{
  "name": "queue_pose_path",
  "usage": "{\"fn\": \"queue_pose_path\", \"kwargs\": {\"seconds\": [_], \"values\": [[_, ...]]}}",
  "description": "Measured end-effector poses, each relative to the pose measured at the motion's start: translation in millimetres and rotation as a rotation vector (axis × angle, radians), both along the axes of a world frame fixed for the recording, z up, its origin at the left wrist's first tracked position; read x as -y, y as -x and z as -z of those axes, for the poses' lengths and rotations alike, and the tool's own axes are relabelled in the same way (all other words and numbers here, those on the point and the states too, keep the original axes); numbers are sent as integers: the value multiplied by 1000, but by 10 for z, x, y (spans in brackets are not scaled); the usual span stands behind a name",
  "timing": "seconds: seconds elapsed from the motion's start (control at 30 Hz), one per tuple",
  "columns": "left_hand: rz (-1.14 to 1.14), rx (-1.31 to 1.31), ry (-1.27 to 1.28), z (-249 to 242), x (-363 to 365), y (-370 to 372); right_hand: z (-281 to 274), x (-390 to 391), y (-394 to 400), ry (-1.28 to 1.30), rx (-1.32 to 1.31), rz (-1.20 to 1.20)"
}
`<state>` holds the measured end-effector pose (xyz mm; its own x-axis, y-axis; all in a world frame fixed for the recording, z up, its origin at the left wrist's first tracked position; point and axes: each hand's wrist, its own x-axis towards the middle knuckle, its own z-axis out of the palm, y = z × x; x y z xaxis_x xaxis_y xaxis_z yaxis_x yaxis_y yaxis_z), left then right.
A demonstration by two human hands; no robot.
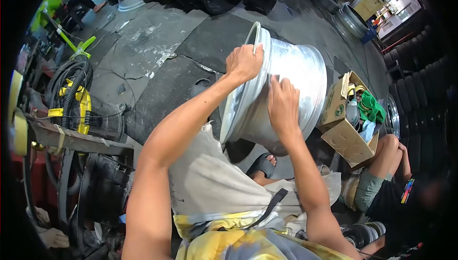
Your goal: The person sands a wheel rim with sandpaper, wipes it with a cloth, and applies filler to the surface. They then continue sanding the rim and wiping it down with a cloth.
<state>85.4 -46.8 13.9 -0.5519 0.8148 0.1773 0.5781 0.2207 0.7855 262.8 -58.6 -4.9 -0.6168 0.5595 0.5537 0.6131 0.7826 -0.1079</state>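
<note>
silver rim (292,62) amid scuffed mats (157,88) and tyres (420,88), left hand (244,63) around lip (265,42), right hand (284,106) at barrel (312,85), hold unclear

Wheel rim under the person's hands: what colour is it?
The wheel rim is shiny silver, seen best in the head view.

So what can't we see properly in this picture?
All in the head view:
Anything under the right hand: its curled fingers hide it.
Most of the silver rim's inside: hidden by its own wall.
The cardboard box's bottom: covered by green cloth and other things.
</note>
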Motion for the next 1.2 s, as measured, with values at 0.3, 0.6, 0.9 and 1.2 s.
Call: {"fn": "queue_pose_path", "kwargs": {"seconds": [0.3,0.6,0.9,1.2], "values": [[5,-41,26,1,9,-9,-32,-101,76,-37,-39,48],[1,-39,21,-5,34,-31,9,-147,25,-68,-6,94],[2,-32,2,-2,36,-23,-2,-254,114,-61,-19,81],[14,-49,-17,39,8,-26,-31,-335,168,15,-67,96]]}}
